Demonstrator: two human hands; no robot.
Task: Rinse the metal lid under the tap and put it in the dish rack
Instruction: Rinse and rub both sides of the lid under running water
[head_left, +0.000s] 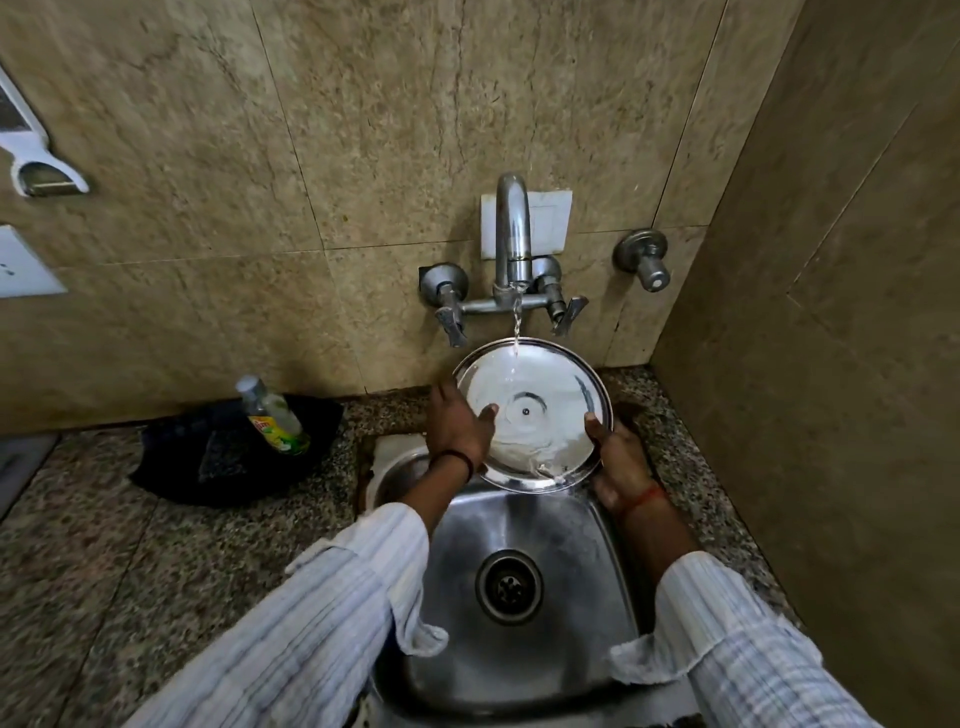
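A round metal lid (540, 405) is tilted up over the back of the steel sink (524, 525), its inner face toward me. Water runs from the wall tap (513, 234) onto the lid's upper edge and streams down it. My left hand (457, 423) lies on the lid's left side, thumb resting flat on the inner face. My right hand (621, 460) grips the lid's right rim, thumb on the inside and fingers behind. No dish rack is in view.
A dish-soap bottle (272, 415) stands in a black tub (234, 452) on the granite counter, left of the sink. The tap's two lever handles (452, 317) hang just above the lid. Another wall valve (644, 260) sits to the right. A tiled side wall closes the right.
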